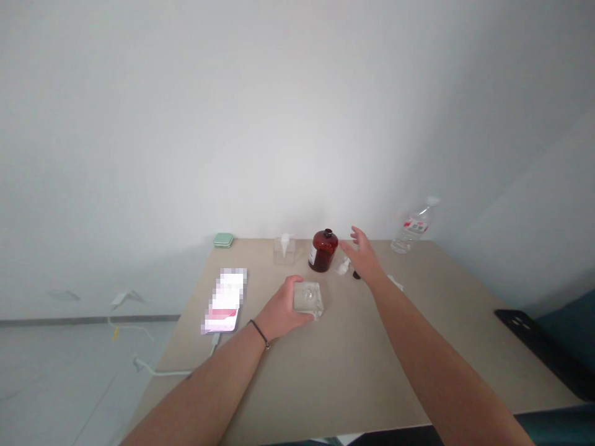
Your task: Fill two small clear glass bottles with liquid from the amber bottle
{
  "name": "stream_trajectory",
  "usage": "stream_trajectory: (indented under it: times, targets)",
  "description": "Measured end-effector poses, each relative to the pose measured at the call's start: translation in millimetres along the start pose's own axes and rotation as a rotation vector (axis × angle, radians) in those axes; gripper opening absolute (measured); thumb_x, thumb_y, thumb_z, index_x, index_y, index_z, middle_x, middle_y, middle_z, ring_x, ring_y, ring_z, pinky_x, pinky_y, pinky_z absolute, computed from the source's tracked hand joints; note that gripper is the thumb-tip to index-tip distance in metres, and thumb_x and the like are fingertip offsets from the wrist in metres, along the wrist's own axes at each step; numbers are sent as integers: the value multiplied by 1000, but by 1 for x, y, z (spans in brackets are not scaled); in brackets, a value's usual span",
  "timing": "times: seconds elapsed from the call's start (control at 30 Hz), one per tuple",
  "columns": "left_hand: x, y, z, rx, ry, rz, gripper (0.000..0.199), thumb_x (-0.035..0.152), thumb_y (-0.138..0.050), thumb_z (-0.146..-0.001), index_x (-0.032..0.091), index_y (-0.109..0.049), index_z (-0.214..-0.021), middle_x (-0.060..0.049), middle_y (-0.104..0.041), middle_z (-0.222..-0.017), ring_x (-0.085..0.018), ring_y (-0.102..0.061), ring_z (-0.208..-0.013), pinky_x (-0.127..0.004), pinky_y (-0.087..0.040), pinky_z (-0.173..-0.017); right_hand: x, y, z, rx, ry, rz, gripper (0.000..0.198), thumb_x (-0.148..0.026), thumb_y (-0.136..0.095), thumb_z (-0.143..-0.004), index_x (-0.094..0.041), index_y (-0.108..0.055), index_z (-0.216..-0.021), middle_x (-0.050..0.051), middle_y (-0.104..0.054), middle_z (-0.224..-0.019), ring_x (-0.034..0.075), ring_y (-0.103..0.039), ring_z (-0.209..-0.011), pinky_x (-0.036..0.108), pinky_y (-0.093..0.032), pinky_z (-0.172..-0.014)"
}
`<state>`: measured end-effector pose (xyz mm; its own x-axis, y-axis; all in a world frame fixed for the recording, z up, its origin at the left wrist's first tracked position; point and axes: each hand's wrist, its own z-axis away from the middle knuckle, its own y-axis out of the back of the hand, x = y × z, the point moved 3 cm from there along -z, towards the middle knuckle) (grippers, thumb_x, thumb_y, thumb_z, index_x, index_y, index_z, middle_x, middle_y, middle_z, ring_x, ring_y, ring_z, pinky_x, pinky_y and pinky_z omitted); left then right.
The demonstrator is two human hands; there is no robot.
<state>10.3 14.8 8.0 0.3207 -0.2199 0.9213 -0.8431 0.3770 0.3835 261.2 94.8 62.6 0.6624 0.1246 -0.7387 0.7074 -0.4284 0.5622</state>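
Observation:
My left hand (284,308) is wrapped around a clear, square-sided bottle (307,297) on the table; its round neck faces up and shows no cap. Just to the right of a dark amber bottle (323,253), my right hand (364,255) is raised with its fingers apart and nothing in them. The amber bottle stands upright, its neck uncapped, a pale label on its left side. A small black cap (356,275) and a crumpled white tissue (344,266) lie by my right hand. Behind my left hand stands a second clear square container (280,253) with a white, tapering piece in its top.
A lit phone (226,300) with a white cable (171,373) lies on the left of the table (325,378). A green case (224,240) sits at the back left. A clear water bottle (413,230) is at the back right. A flat black object (534,347) juts over the right edge.

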Motion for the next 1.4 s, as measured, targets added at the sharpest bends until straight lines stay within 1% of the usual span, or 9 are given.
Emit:
stream_trajectory:
  times: [0.07,0.17,0.4,0.73,0.9,1.03,1.17,1.3,1.4]
  targets:
    - [0,0,0,4,4,5,76,25,-80,-66,22,-37,-128,-6,-58,-105,-23,-58,-94,-38,-45,-85,13,19,6,95,-34,125,60,-42,-54,-80,-15,-50,-133,15,-60,-118,28,-59,-105,47,-46,-95]
    - [0,0,0,9,2,14,75,25,-80,-65,22,-37,-128,-5,-58,-104,-23,-58,-93,-38,-45,-84,31,32,25,90,-30,376,45,-27,-51,-77,-16,-62,-120,12,-62,-103,26,-60,-98,44,-46,-94]
    - [4,1,1,-3,16,-6,75,23,-79,-67,23,-35,-128,-5,-58,-105,-24,-58,-95,-40,-44,-87,33,18,59,-85,55,721,41,-21,-49,-83,-21,-63,-122,13,-62,-110,29,-59,-101,41,-46,-90]
    - [-1,-2,1,-40,30,0,73,22,-75,-71,24,-30,-128,-3,-56,-101,-20,-57,-90,-35,-44,-81,31,18,52,-95,40,762,41,-20,-51,-83,-25,-62,-123,13,-61,-117,32,-56,-108,44,-43,-89]
    - [-4,-2,1,-30,42,-24,73,22,-76,-71,25,-31,-128,-2,-56,-100,-20,-56,-89,-35,-43,-82,47,51,54,-29,-193,836,42,-26,-51,-83,-20,-64,-122,20,-59,-118,39,-55,-110,54,-43,-87]
    - [-4,-2,0,-27,47,-29,73,23,-76,-71,25,-31,-128,-1,-55,-99,-20,-56,-88,-34,-43,-81,72,67,58,-131,-399,776,42,-30,-49,-83,-16,-66,-119,24,-60,-116,40,-59,-105,51,-47,-81]
    - [-1,-2,0,-21,39,-27,73,23,-77,-70,25,-32,-128,-2,-56,-101,-20,-57,-89,-34,-43,-81,75,68,55,-179,-368,681,42,-14,-44,-81,-12,-69,-114,23,-65,-111,33,-65,-97,42,-49,-80]
    - [0,-2,0,-24,23,0,74,24,-78,-69,24,-33,-127,-3,-56,-102,-20,-57,-91,-34,-44,-82,33,57,58,-162,-210,468,37,-22,-46,-84,-17,-71,-111,12,-71,-106,27,-66,-96,36,-50,-82]
    - [-1,-2,-1,-18,19,28,75,25,-78,-68,23,-34,-128,-4,-57,-104,-21,-58,-92,-34,-44,-82,-18,29,70,-330,-11,158,29,-28,-52,-84,-23,-73,-103,5,-74,-96,24,-68,-86,33,-51,-77]
